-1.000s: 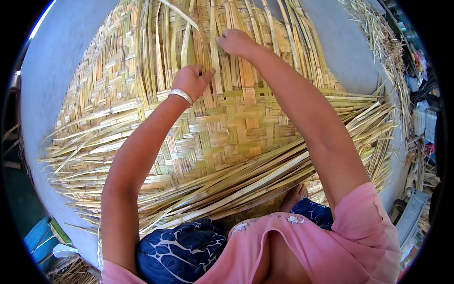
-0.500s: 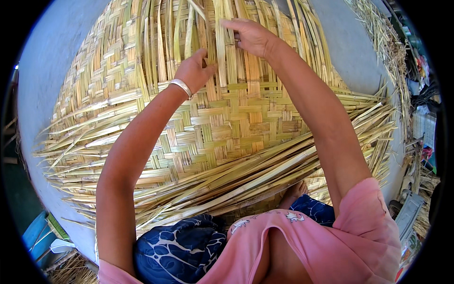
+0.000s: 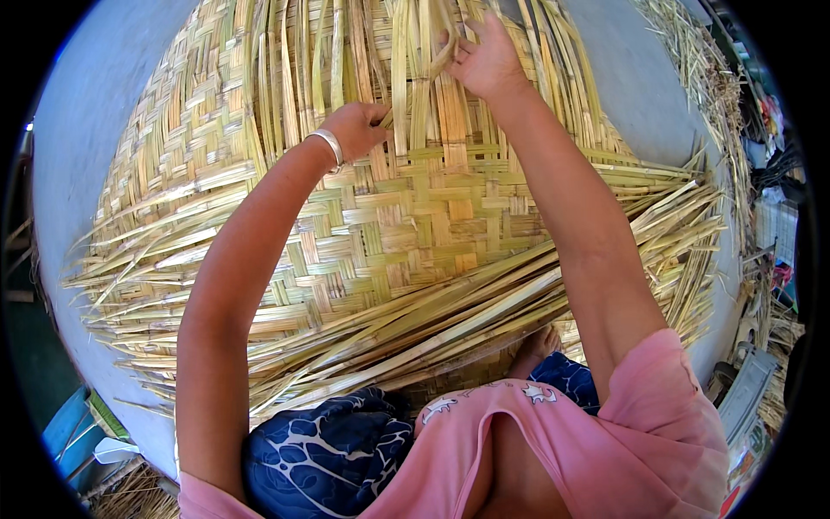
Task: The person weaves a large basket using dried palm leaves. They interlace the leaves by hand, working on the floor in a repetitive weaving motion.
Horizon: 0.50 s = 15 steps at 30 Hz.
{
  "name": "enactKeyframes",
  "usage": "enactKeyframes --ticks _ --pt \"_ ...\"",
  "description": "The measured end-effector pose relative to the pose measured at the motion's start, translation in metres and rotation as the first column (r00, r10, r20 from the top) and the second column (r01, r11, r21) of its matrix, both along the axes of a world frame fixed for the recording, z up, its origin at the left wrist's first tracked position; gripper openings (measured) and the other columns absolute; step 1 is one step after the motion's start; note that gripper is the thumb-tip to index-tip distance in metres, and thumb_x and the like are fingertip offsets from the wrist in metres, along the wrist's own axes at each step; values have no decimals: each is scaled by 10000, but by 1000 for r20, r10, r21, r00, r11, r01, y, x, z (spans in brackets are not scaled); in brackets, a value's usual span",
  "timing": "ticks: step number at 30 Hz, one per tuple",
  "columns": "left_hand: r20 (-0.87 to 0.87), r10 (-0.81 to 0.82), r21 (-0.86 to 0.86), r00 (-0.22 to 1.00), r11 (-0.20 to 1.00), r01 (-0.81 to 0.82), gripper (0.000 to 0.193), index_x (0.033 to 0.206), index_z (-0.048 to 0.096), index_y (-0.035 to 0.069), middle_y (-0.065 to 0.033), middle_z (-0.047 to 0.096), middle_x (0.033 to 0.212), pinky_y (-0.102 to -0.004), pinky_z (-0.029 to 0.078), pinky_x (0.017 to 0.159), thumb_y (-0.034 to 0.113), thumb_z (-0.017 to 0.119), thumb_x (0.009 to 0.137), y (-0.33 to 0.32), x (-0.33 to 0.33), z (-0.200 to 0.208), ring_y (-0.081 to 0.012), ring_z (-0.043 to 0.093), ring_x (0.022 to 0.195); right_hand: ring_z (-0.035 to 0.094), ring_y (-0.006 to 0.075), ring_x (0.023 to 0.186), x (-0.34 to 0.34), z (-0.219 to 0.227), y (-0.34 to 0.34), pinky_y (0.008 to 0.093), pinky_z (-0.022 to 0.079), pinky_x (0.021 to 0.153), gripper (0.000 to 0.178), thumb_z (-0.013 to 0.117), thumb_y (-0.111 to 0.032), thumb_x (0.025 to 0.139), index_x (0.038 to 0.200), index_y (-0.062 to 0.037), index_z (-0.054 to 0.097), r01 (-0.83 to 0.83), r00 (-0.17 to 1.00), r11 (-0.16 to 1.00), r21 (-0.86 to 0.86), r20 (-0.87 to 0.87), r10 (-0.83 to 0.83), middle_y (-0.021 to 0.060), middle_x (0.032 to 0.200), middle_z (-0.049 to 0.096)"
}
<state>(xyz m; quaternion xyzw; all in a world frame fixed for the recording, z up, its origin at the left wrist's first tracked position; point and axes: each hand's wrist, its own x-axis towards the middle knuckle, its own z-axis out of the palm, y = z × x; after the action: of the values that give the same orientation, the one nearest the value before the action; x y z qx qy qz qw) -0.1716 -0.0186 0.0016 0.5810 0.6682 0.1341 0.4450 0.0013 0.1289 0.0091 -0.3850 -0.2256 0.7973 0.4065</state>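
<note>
A large mat woven from flat yellow-green split-cane strips spreads in front of me. Over its far half, long upright strips lie loose, side by side. My left hand, with a silver bangle at the wrist, is closed in a pinch on a strip at the edge of the weave. Farther off and to the right, my right hand grips a bent strip between thumb and fingers, raised a little off the others. Its upper end runs toward the picture's top edge.
A thick band of loose strips crosses the mat close to my knees. Unwoven ends fan out at its left and right. Grey floor surrounds it. Cane scraps lie along the right, a blue container at lower left.
My right hand has shifted right and now lifts a bent strip. My left hand has moved slightly down and its fingers have closed together.
</note>
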Motion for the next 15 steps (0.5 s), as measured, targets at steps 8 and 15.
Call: enactKeyframes --ticks 8,15 --pt "1 29 40 1000 999 -29 176 942 640 24 -60 653 807 -283 486 726 128 666 802 1 -3 -27 -146 596 753 512 109 535 66 -2 -24 196 422 477 330 639 -354 858 897 -34 570 -318 933 946 69 202 299 14 629 521" --pt "52 174 177 983 967 -181 201 970 599 19 -102 664 917 -289 499 765 65 664 785 -15 9 -31 -175 635 834 579 137 613 90 12 -66 257 502 584 185 680 -169 821 870 -54 544 -148 936 950 276 348 45 27 698 558"
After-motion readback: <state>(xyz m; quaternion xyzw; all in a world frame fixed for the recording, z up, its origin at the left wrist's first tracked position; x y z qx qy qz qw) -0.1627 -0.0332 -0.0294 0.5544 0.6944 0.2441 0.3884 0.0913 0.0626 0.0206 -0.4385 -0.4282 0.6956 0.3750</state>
